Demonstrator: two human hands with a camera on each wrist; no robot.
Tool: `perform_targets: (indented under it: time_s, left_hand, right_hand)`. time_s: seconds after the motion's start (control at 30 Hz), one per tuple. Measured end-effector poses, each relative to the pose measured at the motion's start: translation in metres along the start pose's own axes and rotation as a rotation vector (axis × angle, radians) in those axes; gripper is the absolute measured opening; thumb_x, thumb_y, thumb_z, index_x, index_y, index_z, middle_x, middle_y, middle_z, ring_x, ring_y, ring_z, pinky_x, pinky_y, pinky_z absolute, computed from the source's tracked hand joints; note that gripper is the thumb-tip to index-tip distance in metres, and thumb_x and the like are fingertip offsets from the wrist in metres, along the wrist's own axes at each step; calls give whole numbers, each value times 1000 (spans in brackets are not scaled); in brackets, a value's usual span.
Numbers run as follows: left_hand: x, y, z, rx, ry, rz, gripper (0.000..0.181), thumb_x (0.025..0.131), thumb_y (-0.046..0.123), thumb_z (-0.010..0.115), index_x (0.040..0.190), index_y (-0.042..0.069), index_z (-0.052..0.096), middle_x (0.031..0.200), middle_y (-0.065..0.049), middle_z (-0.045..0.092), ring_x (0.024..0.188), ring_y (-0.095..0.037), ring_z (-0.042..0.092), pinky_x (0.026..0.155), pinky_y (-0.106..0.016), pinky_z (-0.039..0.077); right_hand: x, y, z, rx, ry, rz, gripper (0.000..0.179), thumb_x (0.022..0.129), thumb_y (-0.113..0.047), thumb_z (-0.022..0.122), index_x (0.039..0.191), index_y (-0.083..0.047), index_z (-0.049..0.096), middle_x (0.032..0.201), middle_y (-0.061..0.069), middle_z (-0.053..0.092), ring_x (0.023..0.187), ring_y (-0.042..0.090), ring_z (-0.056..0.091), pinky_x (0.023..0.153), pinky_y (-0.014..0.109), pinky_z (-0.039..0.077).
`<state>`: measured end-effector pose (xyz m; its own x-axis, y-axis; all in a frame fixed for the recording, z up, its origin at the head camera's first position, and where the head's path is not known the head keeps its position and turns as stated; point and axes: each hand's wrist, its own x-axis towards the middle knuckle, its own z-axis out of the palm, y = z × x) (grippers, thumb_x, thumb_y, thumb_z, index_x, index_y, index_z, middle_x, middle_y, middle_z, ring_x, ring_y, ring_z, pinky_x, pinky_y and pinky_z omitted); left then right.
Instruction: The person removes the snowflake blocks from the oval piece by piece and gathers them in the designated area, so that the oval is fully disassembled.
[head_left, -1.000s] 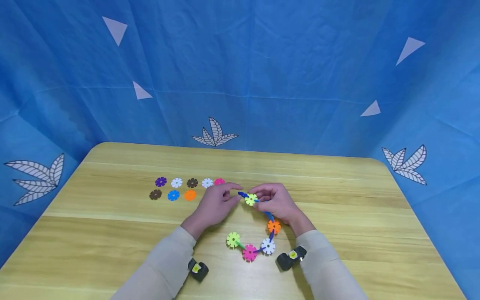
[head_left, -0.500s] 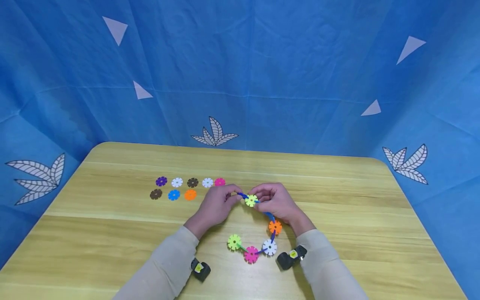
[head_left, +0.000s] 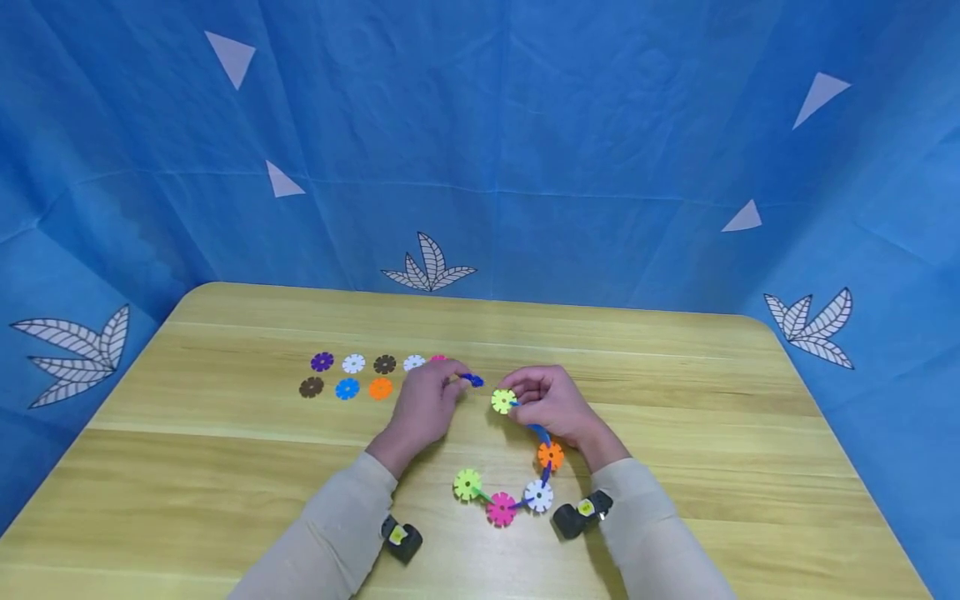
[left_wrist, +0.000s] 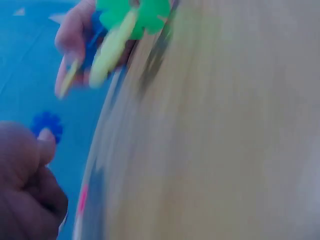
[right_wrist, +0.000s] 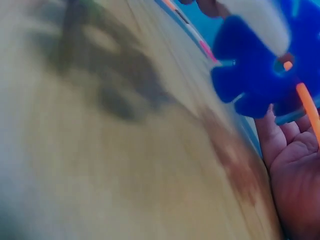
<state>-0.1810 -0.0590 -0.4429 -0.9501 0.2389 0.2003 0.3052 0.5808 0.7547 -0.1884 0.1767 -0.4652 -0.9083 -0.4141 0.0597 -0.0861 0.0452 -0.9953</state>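
In the head view my left hand [head_left: 424,406] pinches a dark blue notched disc [head_left: 473,380] between thumb and finger; the left wrist view shows this blue disc [left_wrist: 48,125] at the fingertips. To its right, my right hand [head_left: 555,406] holds one end of a chain of interlocked notched discs, beside a yellow-green disc [head_left: 503,401]. A gap separates that disc from the dark blue one. The chain curves toward me through an orange disc [head_left: 551,456], a white disc [head_left: 538,496] and a pink disc [head_left: 501,509], ending at another yellow-green disc [head_left: 467,484].
Loose discs lie in two rows left of the hands, among them a purple disc [head_left: 322,362], a light blue disc [head_left: 347,389] and an orange loose disc [head_left: 380,388]. My left hand partly covers a pink one. A blue curtain [head_left: 495,150] hangs behind the wooden table [head_left: 675,375].
The left fingers have closed on the dark blue disc, which was against the yellow-green disc, and moved it away to the left. The right hand has stayed nearly still.
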Motion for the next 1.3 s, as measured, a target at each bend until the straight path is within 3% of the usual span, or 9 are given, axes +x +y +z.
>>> perform_targets:
  time_s: [0.13,0.3,0.4,0.63,0.87,1.3]
  left_hand:
    - [-3,-8,-16,-17,100,-81,12,96,10,67,105,3,72,61,0,46,51,-13,35,50,-29,34]
    - [-12,-13,-29,-35,44,-158,15,98,14,67,107,2,70,57,2,36,49,-11,32,48,-28,32]
    - [-16,-17,-31,-37,54,-206,12,97,14,68,104,5,70,56,3,34,48,-11,31,48,-28,32]
    - [-19,-28,-36,-8,53,-252,11,96,17,68,95,6,68,57,2,38,50,-13,35,50,-30,34]
    - [-22,-36,-42,17,42,-296,14,96,16,68,95,3,70,63,-2,48,55,-16,43,54,-32,39]
    - [-20,-31,-38,135,61,-327,25,92,19,74,104,-2,69,61,-4,51,52,-17,44,47,-31,37]
  right_hand:
    - [-2,1,-1,4,22,-12,36,71,15,68,107,11,69,87,10,65,69,15,56,61,25,49]
    - [0,2,2,-13,30,-5,35,73,13,70,107,7,70,89,11,62,70,16,54,62,25,48]
    - [1,3,3,-13,21,13,35,74,12,70,109,6,70,90,11,62,71,17,55,63,26,49]
    - [0,4,3,-35,56,31,36,73,13,70,107,4,71,90,11,63,71,18,55,63,26,49]
    - [2,0,5,-33,62,37,35,72,13,70,106,4,71,90,11,63,73,18,55,65,26,49]
    - [2,-1,6,-25,63,31,34,73,12,70,107,7,70,90,11,63,73,17,56,66,25,49]
